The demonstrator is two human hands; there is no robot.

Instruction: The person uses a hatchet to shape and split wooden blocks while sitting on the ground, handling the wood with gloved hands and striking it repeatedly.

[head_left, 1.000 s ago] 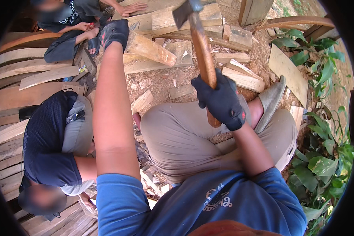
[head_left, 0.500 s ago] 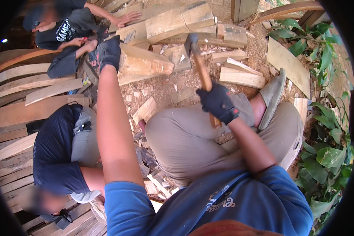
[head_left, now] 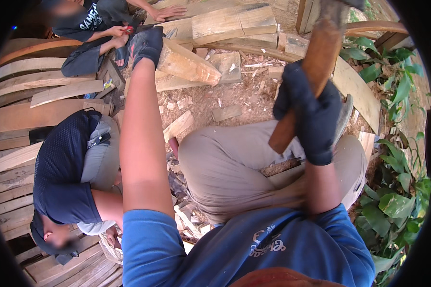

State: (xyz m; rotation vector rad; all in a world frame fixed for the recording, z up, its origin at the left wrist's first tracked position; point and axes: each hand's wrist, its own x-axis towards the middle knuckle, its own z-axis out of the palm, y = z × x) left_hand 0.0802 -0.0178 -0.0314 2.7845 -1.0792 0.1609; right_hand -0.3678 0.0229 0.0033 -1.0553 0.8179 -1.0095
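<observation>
In my gloved right hand (head_left: 311, 112) is a hatchet (head_left: 304, 93), gripped round its thick wooden handle and raised over my right leg. Its dark metal head is partly cut off by the upper rim, so the blade's shape is unclear. My left arm stretches far forward. The gloved left hand (head_left: 147, 45) is closed on the far left end of a tapered wood block (head_left: 189, 62), though the fingertips are partly hidden. Rough, freshly cut wood shows at the block's near right end. Under it lie other timber pieces.
Thick planks (head_left: 234, 24) lie beyond the block, and wood chips (head_left: 179, 125) litter the ground. One person (head_left: 67, 177) sits close on my left; another's hand (head_left: 170, 13) rests on timber at the far left. Curved boards (head_left: 43, 117) stack leftward; leafy plants (head_left: 397, 203) border the right.
My right hand has lifted the hatchet up and to the right, closer to the camera. My left hand stays at the block's far end. The whole view has shifted slightly.
</observation>
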